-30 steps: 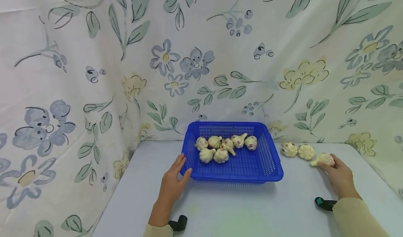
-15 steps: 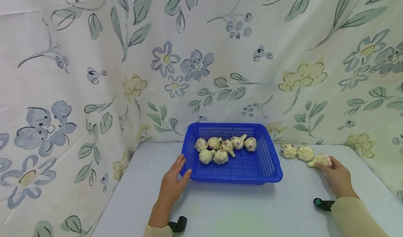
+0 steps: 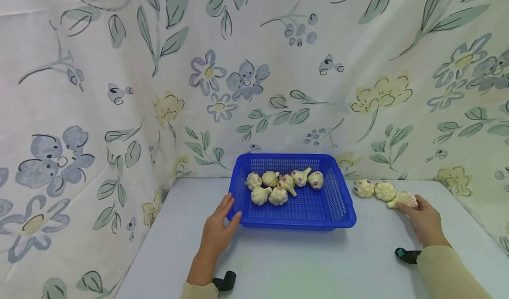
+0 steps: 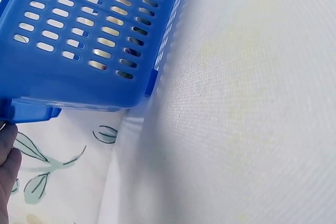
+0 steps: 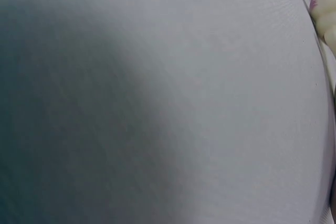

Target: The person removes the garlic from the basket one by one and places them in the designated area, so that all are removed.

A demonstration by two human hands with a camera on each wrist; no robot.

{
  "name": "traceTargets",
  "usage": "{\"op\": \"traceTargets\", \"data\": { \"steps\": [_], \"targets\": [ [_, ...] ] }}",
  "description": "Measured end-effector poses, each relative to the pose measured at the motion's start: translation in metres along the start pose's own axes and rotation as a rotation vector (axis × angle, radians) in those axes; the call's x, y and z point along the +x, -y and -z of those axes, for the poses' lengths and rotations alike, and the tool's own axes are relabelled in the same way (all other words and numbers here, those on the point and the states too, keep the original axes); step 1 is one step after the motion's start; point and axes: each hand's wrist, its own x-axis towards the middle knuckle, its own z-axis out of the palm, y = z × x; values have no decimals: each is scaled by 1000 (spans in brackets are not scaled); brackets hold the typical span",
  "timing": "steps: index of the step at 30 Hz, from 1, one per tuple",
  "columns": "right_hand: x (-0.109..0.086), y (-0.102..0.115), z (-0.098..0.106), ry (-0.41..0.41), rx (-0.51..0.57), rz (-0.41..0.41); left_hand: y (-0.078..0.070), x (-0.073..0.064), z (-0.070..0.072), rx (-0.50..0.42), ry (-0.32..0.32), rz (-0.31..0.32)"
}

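Note:
My right hand (image 3: pixel 426 217) pinches a garlic bulb (image 3: pixel 404 199) between thumb and fingers at the right of the table, its stem pointing left. Just left of it lie two more garlic bulbs, a plain pale one (image 3: pixel 385 191) and a purple-marked one (image 3: pixel 363 188). At the left side of the blue plastic basket (image 3: pixel 294 224), my left hand (image 3: pixel 218 229) touches the rim with fingers extended and thumb apart. Several garlic bulbs (image 3: pixel 278 196) sit inside the basket, mostly toward its left and back. The left wrist view shows fingertips (image 4: pixel 7 148) right under the basket's rim.
A white table (image 3: pixel 286 263) carries everything. Floral cloth (image 3: pixel 254 69) hangs behind it and along the left side. Black wrist devices (image 3: pixel 226 281) show below both hands. Dark shadow covers the left of the right wrist view.
The right hand has shifted slightly left with its garlic bulb, closer to the two loose bulbs. The left hand and the basket have stayed in place.

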Motion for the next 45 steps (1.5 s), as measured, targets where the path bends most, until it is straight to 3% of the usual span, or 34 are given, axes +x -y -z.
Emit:
{"op": "traceTargets", "data": {
  "steps": [8,26,34,41,45],
  "targets": [
    [-4,3,-1,-13,-7,-5,0,-1,0,10,6,14],
    [-3,0,-3,-24,11,9,0,3,2,45,3,-24],
    [-3,2,-1,-36,13,-30,-1,5,3,57,35,1],
    [-3,8,3,-37,95,-100,1,5,4,71,63,17],
    [-8,13,4,-55,38,-107,0,6,6,63,89,38]
  ]
}}
